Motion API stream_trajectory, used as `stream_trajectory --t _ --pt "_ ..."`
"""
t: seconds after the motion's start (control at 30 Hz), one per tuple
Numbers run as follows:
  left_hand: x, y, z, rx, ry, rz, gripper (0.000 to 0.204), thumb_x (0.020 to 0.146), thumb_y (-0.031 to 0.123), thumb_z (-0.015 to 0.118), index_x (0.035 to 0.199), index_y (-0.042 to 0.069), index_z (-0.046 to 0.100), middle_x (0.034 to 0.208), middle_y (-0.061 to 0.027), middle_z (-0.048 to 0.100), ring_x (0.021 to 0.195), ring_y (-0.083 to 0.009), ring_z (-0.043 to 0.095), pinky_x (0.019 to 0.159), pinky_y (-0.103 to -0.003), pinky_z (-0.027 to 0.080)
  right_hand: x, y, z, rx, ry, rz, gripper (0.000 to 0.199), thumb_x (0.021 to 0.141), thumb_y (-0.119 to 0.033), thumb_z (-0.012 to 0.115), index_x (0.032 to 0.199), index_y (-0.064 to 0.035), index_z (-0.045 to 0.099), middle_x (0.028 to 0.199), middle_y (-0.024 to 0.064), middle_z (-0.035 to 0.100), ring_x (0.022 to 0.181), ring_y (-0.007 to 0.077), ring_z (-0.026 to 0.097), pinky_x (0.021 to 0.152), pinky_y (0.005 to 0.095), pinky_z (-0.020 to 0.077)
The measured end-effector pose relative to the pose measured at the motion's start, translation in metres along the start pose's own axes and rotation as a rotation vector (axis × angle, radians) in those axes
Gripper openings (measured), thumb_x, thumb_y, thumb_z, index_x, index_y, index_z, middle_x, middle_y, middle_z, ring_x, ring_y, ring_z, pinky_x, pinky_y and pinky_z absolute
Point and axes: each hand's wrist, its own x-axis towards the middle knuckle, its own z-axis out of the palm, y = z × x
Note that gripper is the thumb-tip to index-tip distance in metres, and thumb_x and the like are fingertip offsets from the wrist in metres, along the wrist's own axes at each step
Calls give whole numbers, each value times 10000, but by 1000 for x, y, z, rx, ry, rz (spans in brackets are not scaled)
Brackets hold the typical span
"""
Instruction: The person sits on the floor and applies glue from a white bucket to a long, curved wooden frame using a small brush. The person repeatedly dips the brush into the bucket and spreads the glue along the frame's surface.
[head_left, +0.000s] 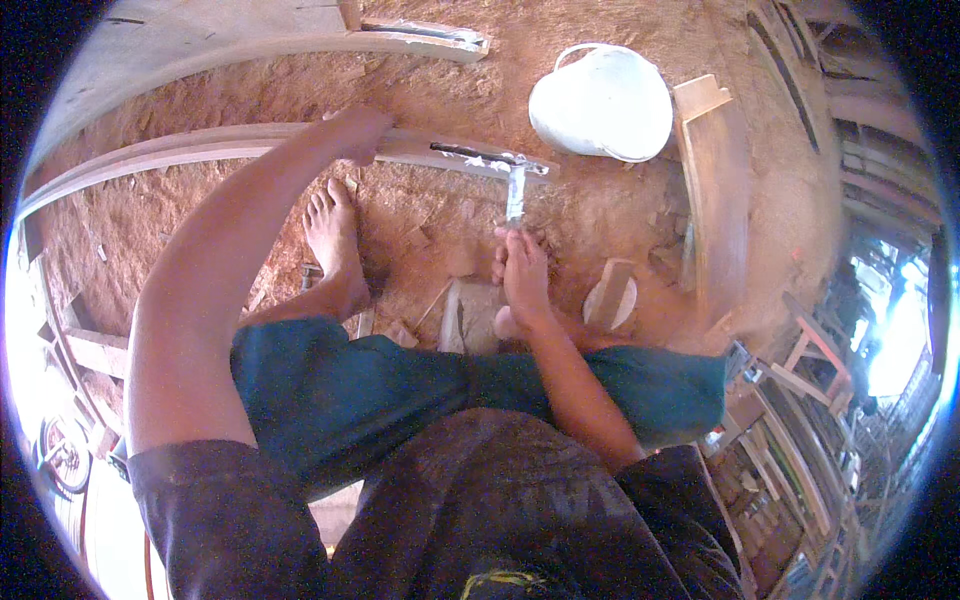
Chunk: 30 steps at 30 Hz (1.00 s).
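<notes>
Teal shorts (400,390) and a dark shirt (480,510) fill the near part of the view; the person seems to be sitting or crouching low over bare red earth (230,200), which puts both hands within easy reach of the work.

Just beyond the knees, the right hand (522,275) is clenched round the lower end of a pale handle of a tool (514,190). The handle stands nearly upright, and its dark head lies across the top of the plank (200,150) at the far end of the handle. What kind of tool it is I cannot tell. The bare left foot (335,245) is planted flat on the earth to the left, probably for balance. Wood chips and offcuts (420,240) lie scattered between foot and hand.

Farther off, the left arm reaches out and the left hand (358,133) closes on the plank's upper edge, seemingly to keep it steady. The plank is long and pale and runs from the far left across to the tool's head, lying low on the ground.

Beyond it, to the right, a white bucket (600,103) lies tipped on the earth, with a short board (715,190) just beside it. A second pale plank (250,40) lies farthest away, on the left.
</notes>
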Motion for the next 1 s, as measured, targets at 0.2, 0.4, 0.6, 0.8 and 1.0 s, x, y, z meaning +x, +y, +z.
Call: stream_trajectory --t 0.2,0.4,0.6,0.8,1.0 --pt "17 -31 33 -49 137 100 412 644 54 841 1050 9 796 998 -235 793 996 -415 779 841 -521 625 31 76 -2 -421 206 -272 320 1160 -284 505 1256 -30 674 789 30 610 581 114 561 508 319 487" --pt "7 -28 39 -62 97 12 540 621 38 852 1153 15 764 1013 -244 786 1010 -426 772 846 -523 625 9 23 21 -657 121 -472 330 1108 -275 559 1257 -11 688 833 113 679 612 216 649 584 382 546" --pt "-6 -1 11 -26 95 28 684 595 35 882 1258 40 714 1071 -228 776 1047 -431 759 874 -522 622 16 29 50 -694 260 -358 341 1087 -285 577 1214 -8 730 776 128 697 635 271 686 634 409 562" --pt "-8 8 7 8 31 -16 650 630 62 897 1248 37 696 1072 -232 774 1069 -429 756 900 -531 615 11 12 74 -307 61 -41 310 1115 -269 589 1219 -17 736 830 66 696 625 154 645 574 337 528" --pt "-6 -1 29 -67 133 -27 514 736 48 850 1228 25 702 1089 -239 776 1059 -434 757 901 -550 613 -14 -70 40 174 -137 299 354 1099 -240 654 1400 -55 638 893 13 658 648 99 594 533 271 475"
